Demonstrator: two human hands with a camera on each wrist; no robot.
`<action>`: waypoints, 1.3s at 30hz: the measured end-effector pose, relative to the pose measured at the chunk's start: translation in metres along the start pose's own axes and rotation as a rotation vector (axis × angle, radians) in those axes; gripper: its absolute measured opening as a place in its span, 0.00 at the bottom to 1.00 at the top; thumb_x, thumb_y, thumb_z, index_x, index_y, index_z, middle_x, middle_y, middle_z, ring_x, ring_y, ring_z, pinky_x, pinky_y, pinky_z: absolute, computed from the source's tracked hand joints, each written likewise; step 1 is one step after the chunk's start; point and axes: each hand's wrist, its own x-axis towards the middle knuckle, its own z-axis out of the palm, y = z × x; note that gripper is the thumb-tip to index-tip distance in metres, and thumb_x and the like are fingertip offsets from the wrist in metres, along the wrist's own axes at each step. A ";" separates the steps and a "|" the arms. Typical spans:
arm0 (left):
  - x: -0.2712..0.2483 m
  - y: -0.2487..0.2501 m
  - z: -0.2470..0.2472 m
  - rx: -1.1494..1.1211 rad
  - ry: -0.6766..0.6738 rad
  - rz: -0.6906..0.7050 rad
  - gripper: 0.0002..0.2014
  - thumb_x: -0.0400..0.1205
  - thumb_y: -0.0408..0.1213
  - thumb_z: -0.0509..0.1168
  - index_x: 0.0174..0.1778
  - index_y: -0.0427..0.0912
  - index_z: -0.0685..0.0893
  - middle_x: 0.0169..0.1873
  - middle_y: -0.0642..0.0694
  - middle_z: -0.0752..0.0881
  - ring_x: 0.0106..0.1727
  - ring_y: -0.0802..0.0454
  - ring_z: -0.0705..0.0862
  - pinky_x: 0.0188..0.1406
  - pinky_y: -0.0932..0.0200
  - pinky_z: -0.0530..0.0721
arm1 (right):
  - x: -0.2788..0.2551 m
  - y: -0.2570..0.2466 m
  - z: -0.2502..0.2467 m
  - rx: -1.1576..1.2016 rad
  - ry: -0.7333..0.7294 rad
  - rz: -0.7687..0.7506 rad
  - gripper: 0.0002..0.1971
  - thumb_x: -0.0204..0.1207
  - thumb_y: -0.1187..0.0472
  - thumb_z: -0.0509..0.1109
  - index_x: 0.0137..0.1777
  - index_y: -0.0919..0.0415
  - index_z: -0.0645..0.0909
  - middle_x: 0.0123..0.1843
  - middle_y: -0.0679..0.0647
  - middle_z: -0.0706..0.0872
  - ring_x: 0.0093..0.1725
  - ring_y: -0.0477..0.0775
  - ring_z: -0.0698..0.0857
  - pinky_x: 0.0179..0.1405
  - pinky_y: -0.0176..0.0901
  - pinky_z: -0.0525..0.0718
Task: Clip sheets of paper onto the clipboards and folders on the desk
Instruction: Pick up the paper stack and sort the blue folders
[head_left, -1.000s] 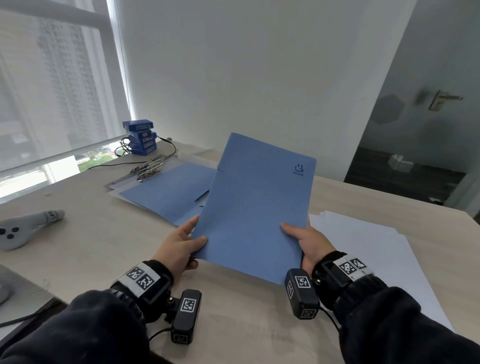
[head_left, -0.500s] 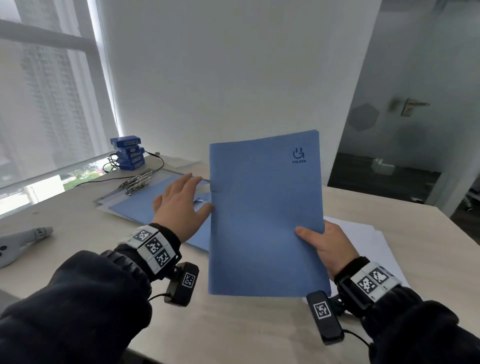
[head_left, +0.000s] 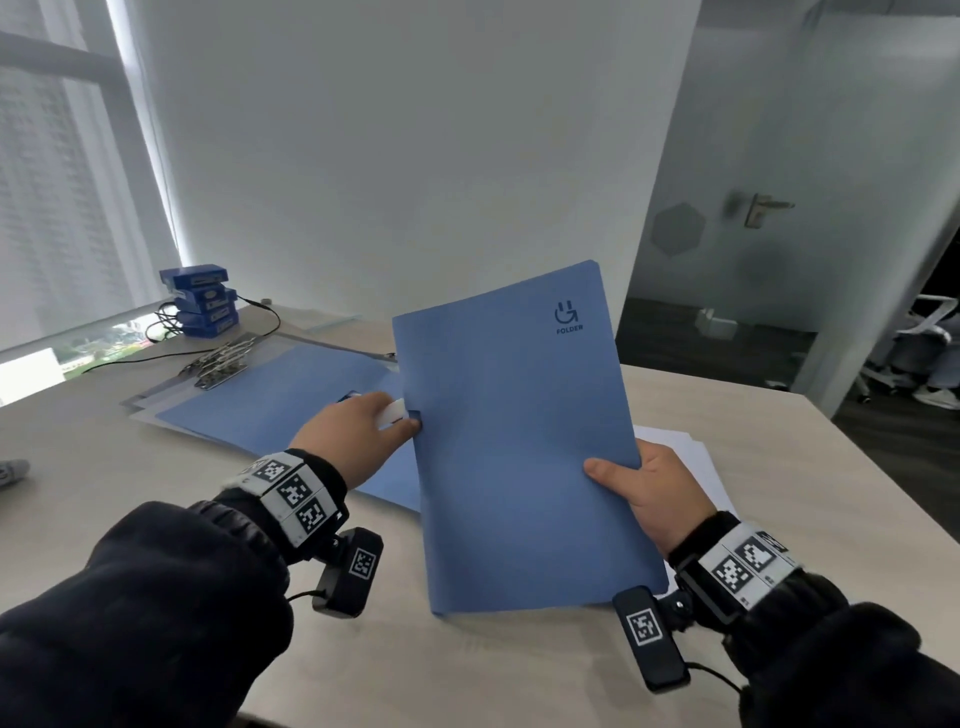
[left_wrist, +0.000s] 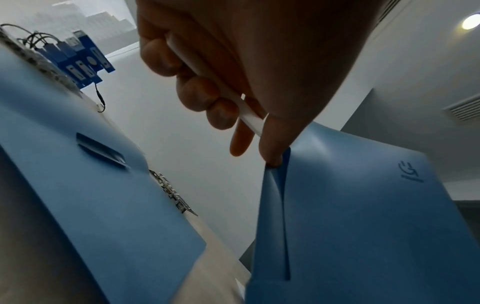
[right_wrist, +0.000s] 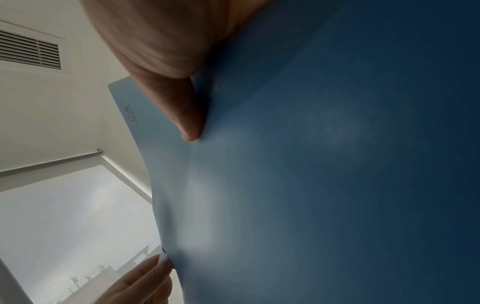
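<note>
A blue folder (head_left: 519, 441) marked FOLDER stands nearly upright above the desk. My right hand (head_left: 641, 491) grips its right edge, thumb on the front cover (right_wrist: 337, 185), fingers hidden behind. My left hand (head_left: 400, 421) pinches a white plastic strip (head_left: 392, 413) at a notch in the folder's left edge. In the left wrist view that white strip (left_wrist: 249, 117) lies between thumb and curled fingers, and the thumb tip touches the notch of the folder (left_wrist: 363, 226). A stack of white paper (head_left: 691, 457) lies flat behind my right hand.
A second blue folder (head_left: 291, 405) lies flat on the desk to the left, over clipboards with metal clips (head_left: 218, 364). Blue boxes (head_left: 200, 301) with black cables stand at the back left. A grey device (head_left: 10, 473) shows at the left edge. The desk's right edge (head_left: 831, 447) is near.
The folder rose from a low tilt to nearly upright. My left hand left its lower edge, moved up the left side, and now pinches the white strip at the notch.
</note>
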 end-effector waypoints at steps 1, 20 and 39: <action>-0.001 0.002 0.002 -0.010 0.000 0.006 0.21 0.80 0.63 0.60 0.42 0.46 0.78 0.37 0.46 0.84 0.39 0.48 0.83 0.37 0.51 0.80 | 0.000 0.001 -0.003 -0.005 -0.001 0.001 0.07 0.80 0.68 0.71 0.54 0.61 0.89 0.49 0.57 0.94 0.49 0.63 0.93 0.54 0.61 0.90; -0.023 0.061 0.039 -1.095 -0.152 -0.296 0.09 0.87 0.42 0.59 0.57 0.48 0.83 0.48 0.49 0.92 0.44 0.51 0.91 0.41 0.51 0.89 | -0.007 0.021 -0.008 0.265 0.039 0.109 0.10 0.79 0.72 0.69 0.56 0.64 0.88 0.53 0.63 0.93 0.52 0.68 0.92 0.55 0.62 0.89; -0.032 0.126 0.135 -1.361 -0.455 -0.337 0.17 0.86 0.23 0.59 0.69 0.40 0.79 0.57 0.37 0.91 0.53 0.35 0.91 0.49 0.42 0.89 | -0.024 0.034 -0.089 -0.956 0.000 -0.198 0.48 0.63 0.16 0.52 0.81 0.40 0.66 0.85 0.41 0.65 0.84 0.44 0.62 0.82 0.50 0.58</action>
